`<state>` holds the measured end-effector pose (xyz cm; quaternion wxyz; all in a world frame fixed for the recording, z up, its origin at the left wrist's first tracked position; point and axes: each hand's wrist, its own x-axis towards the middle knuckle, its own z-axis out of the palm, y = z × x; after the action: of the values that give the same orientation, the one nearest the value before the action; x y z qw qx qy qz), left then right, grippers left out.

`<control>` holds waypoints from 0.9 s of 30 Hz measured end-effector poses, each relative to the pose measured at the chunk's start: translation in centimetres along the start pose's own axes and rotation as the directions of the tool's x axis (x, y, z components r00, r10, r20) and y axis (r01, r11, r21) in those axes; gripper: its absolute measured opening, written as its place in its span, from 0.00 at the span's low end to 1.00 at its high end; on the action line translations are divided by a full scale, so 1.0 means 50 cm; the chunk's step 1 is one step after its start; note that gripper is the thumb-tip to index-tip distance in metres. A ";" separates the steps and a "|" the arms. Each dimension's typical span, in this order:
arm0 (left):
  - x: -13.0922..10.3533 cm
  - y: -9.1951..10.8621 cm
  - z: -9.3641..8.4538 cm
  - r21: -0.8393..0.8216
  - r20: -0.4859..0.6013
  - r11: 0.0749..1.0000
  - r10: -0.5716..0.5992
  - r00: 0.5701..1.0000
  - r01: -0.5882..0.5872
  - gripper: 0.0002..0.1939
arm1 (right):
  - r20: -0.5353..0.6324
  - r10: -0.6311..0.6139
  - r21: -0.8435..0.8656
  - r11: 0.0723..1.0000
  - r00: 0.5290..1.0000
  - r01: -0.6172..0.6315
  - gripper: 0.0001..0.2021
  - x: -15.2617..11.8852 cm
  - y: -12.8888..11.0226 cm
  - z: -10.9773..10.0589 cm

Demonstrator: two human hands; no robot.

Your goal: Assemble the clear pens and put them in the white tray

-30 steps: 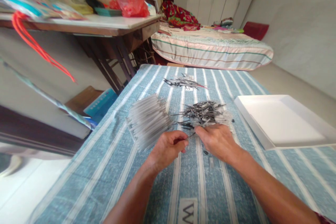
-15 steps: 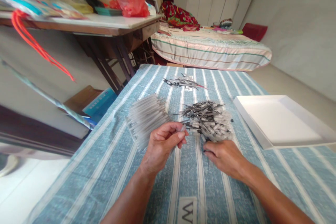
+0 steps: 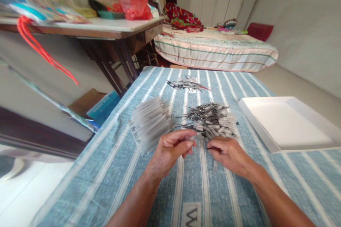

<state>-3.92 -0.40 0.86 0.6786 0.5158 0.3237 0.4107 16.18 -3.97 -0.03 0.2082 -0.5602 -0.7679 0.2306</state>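
My left hand (image 3: 177, 149) is closed in a pinch, with a small translucent tip (image 3: 192, 137) of a slim pen-like tube showing between thumb and forefinger. Close beside it, my right hand (image 3: 226, 154) has its fingers pressed together on a thin piece; a dark end shows at the fingertips and a clear end (image 3: 214, 166) pokes out below the hand. Just beyond the right hand lies a jumbled pile (image 3: 210, 118) of slim black and clear pen-like pieces. Left of it, translucent tubes lie side by side in a neat stack (image 3: 151, 124).
A smaller scatter of thin dark pieces (image 3: 186, 84) lies farther back on the striped cloth (image 3: 160, 191). An open white box (image 3: 287, 124) stands at the right. Beyond are a bed (image 3: 213, 49) and a desk (image 3: 128, 25) with a red plastic bag (image 3: 136, 7).
My left hand has shifted right, towards my right hand. My right hand has drawn slightly back from the pile, and a clear end now shows beneath it.
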 end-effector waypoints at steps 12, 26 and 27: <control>0.003 -0.006 0.017 0.133 0.049 0.981 -0.149 0.988 0.142 0.10 | -0.176 0.034 0.767 0.631 0.984 0.115 0.05 0.018 -0.007 0.006; 0.006 -0.018 0.019 0.153 0.105 0.978 -0.160 0.982 0.143 0.09 | -0.190 -0.049 0.673 0.720 0.981 0.166 0.05 0.017 0.001 0.005; 0.006 -0.019 0.018 0.159 0.108 0.977 -0.157 0.982 0.139 0.08 | -0.194 -0.060 0.667 0.724 0.979 0.176 0.05 0.018 0.001 0.005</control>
<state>-2.79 -0.63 0.18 0.6846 0.5637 0.3501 0.3016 15.82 -3.15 -0.20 0.4733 -0.4114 -0.6450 0.4366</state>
